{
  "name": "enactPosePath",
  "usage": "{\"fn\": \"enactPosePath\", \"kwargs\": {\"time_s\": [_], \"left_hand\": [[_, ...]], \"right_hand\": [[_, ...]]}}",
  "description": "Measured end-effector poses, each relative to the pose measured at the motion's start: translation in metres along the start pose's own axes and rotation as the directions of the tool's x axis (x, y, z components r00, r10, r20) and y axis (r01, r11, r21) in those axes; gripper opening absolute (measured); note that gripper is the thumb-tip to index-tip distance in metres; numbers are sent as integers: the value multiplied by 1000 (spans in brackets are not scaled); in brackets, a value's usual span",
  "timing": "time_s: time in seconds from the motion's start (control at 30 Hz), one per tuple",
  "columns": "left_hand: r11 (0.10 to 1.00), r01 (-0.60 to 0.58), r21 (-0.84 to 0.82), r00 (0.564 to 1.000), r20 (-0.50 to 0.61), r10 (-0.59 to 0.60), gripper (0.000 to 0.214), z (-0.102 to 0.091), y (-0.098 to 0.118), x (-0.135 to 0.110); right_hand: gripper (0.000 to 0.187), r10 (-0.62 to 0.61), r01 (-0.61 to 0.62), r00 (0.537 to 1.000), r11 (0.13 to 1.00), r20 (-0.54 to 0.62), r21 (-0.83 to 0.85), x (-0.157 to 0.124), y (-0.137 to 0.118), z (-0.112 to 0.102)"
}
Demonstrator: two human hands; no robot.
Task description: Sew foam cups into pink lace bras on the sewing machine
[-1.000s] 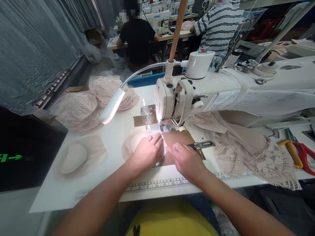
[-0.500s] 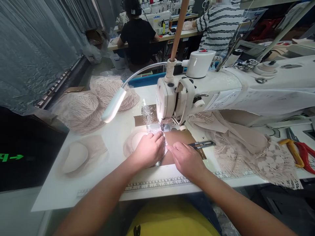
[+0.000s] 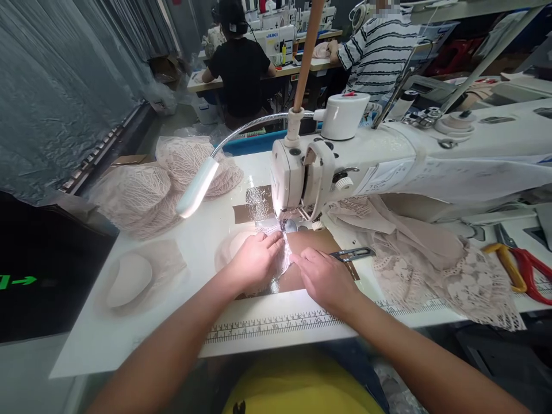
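Green light shapes an arrow on a black panel, far left of the person's fingers. On the white bench, well left of them, a pale moulded cup lies on sheer fabric; behind it, farther from the fingers, sit bundles of beige lace. Next along, a lit lamp hangs behind and left of the fingers. The left hand lies palm down, its fingers close together on the lace-edged piece, whose sheer part spreads out to their left; whether they grip it cannot be told. Just beyond those fingertips stands the head of the sewing machine. The right hand has its fingers bent, their tips at the piece's right edge; pinching or merely touching cannot be told. Black thread snips lie just right of these fingers, on the edge of a brown sheet. Farther right of them spread lace garments, then scissors with red and yellow handles, well apart from the fingers.
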State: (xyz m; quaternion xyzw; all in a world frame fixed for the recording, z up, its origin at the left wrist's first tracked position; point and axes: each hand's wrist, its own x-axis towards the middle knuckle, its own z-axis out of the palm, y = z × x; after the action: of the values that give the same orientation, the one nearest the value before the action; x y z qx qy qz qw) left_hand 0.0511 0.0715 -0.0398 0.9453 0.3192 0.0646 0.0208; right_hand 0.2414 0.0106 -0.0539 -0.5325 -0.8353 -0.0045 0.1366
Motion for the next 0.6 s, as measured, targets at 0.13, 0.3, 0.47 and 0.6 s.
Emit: {"fn": "enactPosePath", "kwargs": {"time_s": [0.13, 0.3, 0.47, 0.6], "left_hand": [[1000, -16, 21, 1000, 27, 16, 52, 0, -10, 3], [999, -12, 38, 999, 47, 10, 58, 1, -25, 12], [999, -25, 27, 999, 46, 24, 55, 0, -41, 21], [997, -63, 43, 998, -5, 64, 44, 0, -47, 22]], "right_hand": [[28, 13, -14, 991, 1000, 130, 7, 11, 2, -9], [23, 3, -4, 982, 1000, 188, 5, 32, 8, -12], [28, -4, 10, 989, 999, 146, -39, 42, 12, -5], [34, -9, 16, 995, 997, 100, -70, 42, 15, -1]]}}
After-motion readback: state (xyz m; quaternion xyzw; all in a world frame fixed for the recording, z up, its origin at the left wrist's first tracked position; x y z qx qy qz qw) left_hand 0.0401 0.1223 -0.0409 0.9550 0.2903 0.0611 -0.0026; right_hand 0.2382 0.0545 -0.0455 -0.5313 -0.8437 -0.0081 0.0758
